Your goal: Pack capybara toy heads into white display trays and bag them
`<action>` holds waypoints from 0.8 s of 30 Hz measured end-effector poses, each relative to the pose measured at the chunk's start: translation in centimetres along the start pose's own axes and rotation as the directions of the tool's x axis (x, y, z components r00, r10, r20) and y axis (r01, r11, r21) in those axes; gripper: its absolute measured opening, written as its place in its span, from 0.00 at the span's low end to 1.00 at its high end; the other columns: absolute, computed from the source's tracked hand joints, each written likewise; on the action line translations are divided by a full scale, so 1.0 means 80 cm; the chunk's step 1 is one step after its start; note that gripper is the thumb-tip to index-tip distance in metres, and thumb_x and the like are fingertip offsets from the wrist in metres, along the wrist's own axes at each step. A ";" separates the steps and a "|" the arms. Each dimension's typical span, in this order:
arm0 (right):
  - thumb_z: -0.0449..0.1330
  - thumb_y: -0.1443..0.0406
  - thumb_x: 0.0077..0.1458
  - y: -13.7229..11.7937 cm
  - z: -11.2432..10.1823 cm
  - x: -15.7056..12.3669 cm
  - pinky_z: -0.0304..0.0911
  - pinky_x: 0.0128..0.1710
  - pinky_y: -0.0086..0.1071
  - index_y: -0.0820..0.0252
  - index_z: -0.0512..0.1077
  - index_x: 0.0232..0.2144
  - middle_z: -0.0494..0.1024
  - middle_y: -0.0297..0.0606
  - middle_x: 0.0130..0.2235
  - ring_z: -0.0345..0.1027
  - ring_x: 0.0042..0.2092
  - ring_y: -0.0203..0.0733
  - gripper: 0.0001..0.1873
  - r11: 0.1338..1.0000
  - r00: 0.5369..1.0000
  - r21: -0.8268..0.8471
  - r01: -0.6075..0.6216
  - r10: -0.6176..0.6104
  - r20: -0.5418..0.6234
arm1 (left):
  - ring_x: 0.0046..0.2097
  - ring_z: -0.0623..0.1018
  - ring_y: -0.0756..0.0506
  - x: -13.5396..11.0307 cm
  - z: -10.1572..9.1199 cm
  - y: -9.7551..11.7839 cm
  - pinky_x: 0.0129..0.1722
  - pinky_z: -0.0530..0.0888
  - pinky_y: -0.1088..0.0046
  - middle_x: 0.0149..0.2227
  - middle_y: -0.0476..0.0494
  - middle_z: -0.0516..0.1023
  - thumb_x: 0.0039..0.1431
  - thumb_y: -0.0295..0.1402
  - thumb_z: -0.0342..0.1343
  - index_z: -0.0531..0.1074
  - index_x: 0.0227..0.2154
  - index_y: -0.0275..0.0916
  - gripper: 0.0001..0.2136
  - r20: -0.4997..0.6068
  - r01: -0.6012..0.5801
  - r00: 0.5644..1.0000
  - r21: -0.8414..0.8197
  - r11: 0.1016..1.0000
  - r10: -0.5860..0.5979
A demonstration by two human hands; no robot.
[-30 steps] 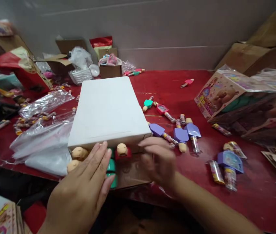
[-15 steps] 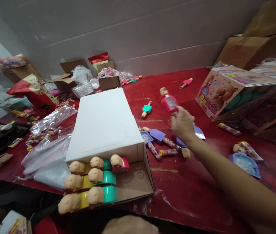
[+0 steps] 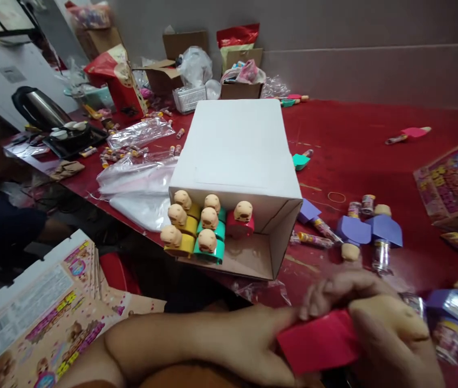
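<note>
Head view: the left grip [image 3: 248,340] and right grip [image 3: 394,355] are both clamped on the red toy [image 3: 318,344]. For a secure hold, support the rigid body from both sides with even pressure, and avoid loading the tan head end. The toy lies between the grips, its head end at the right one. Beyond, apart from the toy, the white box [image 3: 237,145] rests on the counter [image 3: 342,151], holding yellow toys [image 3: 182,245] and green toys [image 3: 214,250], heads outward.
</note>
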State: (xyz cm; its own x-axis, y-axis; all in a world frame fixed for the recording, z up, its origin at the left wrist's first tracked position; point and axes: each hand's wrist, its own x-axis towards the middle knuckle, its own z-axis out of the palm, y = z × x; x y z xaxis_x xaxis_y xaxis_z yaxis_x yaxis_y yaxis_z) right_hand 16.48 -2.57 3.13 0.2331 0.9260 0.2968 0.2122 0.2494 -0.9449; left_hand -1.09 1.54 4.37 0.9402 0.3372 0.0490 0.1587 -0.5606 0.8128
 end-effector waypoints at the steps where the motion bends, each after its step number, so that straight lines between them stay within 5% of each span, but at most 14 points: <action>1: 0.57 0.58 0.53 -0.010 0.012 0.013 0.63 0.19 0.38 0.46 0.68 0.32 0.70 0.34 0.22 0.66 0.22 0.43 0.03 0.999 0.997 0.019 0.030 -0.028 -0.075 | 0.35 0.78 0.56 -0.013 -0.013 0.005 0.34 0.75 0.86 0.37 0.55 0.76 0.64 0.35 0.46 0.64 0.45 0.39 0.10 -0.074 -0.007 0.997 0.132 0.991 0.017; 2: 0.57 0.60 0.53 -0.018 0.026 0.025 0.63 0.19 0.39 0.48 0.67 0.29 0.69 0.33 0.21 0.65 0.21 0.42 0.02 0.996 0.975 0.013 0.087 -0.083 -0.204 | 0.38 0.78 0.54 -0.025 -0.028 0.009 0.37 0.75 0.83 0.39 0.53 0.76 0.64 0.36 0.45 0.63 0.47 0.37 0.12 -0.196 0.009 0.980 0.279 0.960 0.048; 4: 0.59 0.62 0.52 -0.022 0.053 0.045 0.62 0.20 0.39 0.51 0.64 0.24 0.68 0.30 0.20 0.64 0.20 0.41 0.08 0.957 0.819 -0.098 0.273 -0.284 -0.499 | 0.45 0.76 0.50 -0.047 -0.059 0.013 0.45 0.74 0.75 0.42 0.46 0.77 0.64 0.35 0.46 0.63 0.49 0.34 0.14 -0.445 0.077 0.873 0.531 0.844 0.200; 6: 0.59 0.63 0.52 -0.013 0.076 0.060 0.60 0.21 0.38 0.53 0.63 0.25 0.69 0.30 0.21 0.64 0.20 0.39 0.08 0.882 0.675 -0.249 0.399 -0.467 -0.571 | 0.52 0.73 0.44 -0.060 -0.087 0.009 0.52 0.71 0.65 0.46 0.41 0.76 0.63 0.33 0.48 0.66 0.49 0.34 0.14 -0.526 0.155 0.778 0.690 0.707 0.342; 7: 0.59 0.63 0.53 -0.006 0.085 0.065 0.61 0.22 0.36 0.54 0.63 0.27 0.70 0.29 0.22 0.65 0.21 0.38 0.07 0.853 0.671 -0.295 0.431 -0.521 -0.527 | 0.55 0.70 0.42 -0.061 -0.097 0.005 0.55 0.68 0.61 0.49 0.40 0.75 0.62 0.33 0.48 0.67 0.49 0.35 0.14 -0.507 0.185 0.783 0.742 0.645 0.360; 9: 0.59 0.66 0.52 0.006 0.098 0.070 0.61 0.23 0.33 0.55 0.63 0.33 0.71 0.29 0.25 0.65 0.23 0.35 0.07 0.821 0.743 -0.341 0.458 -0.564 -0.360 | 0.59 0.66 0.39 -0.058 -0.109 -0.007 0.58 0.64 0.54 0.54 0.41 0.71 0.63 0.34 0.47 0.67 0.50 0.37 0.15 -0.445 0.233 0.842 0.811 0.537 0.307; 13: 0.59 0.69 0.51 0.015 0.108 0.075 0.60 0.23 0.27 0.57 0.61 0.32 0.68 0.29 0.25 0.63 0.23 0.32 0.09 0.747 0.793 -0.405 0.528 -0.604 -0.080 | 0.57 0.68 0.42 -0.045 -0.107 -0.027 0.58 0.64 0.57 0.56 0.40 0.68 0.65 0.35 0.44 0.64 0.54 0.33 0.18 -0.433 0.301 0.871 0.843 0.445 0.231; 15: 0.59 0.69 0.52 0.021 0.116 0.080 0.59 0.22 0.27 0.57 0.59 0.33 0.67 0.30 0.26 0.63 0.24 0.32 0.10 0.733 0.798 -0.459 0.502 -0.598 -0.082 | 0.58 0.68 0.42 -0.043 -0.104 -0.031 0.58 0.65 0.58 0.56 0.40 0.67 0.65 0.35 0.45 0.63 0.54 0.32 0.18 -0.443 0.308 0.862 0.845 0.437 0.248; 19: 0.57 0.66 0.54 0.046 0.137 0.082 0.61 0.24 0.33 0.56 0.56 0.38 0.64 0.34 0.29 0.61 0.28 0.40 0.12 0.644 0.735 -0.571 0.510 -0.671 -0.101 | 0.58 0.68 0.42 -0.048 -0.108 -0.025 0.58 0.65 0.60 0.56 0.39 0.69 0.64 0.34 0.46 0.63 0.54 0.32 0.19 -0.444 0.284 0.855 0.834 0.472 0.270; 21: 0.55 0.64 0.56 0.051 0.137 0.077 0.63 0.27 0.37 0.56 0.55 0.42 0.65 0.37 0.31 0.61 0.30 0.43 0.14 0.630 0.737 -0.553 0.545 -0.675 -0.042 | 0.60 0.64 0.39 -0.053 -0.101 -0.021 0.60 0.62 0.57 0.57 0.39 0.67 0.61 0.32 0.50 0.65 0.53 0.33 0.18 -0.483 0.280 0.806 0.820 0.500 0.341; 24: 0.53 0.61 0.58 0.044 0.111 0.067 0.67 0.33 0.38 0.58 0.56 0.45 0.67 0.42 0.36 0.64 0.36 0.45 0.15 0.621 0.759 -0.557 0.552 -0.651 0.026 | 0.63 0.58 0.40 -0.051 -0.066 -0.028 0.63 0.58 0.62 0.62 0.43 0.59 0.57 0.28 0.54 0.71 0.42 0.36 0.10 -0.517 0.109 0.630 0.798 0.593 0.580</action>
State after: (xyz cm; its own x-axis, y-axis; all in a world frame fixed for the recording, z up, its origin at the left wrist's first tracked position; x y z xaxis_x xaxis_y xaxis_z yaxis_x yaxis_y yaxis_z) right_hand 10.03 5.77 0.14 0.0143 0.5478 0.8365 0.7889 0.5079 -0.3460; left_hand -6.90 5.42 5.40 0.5285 0.2783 0.8020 0.4366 -0.8993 0.0244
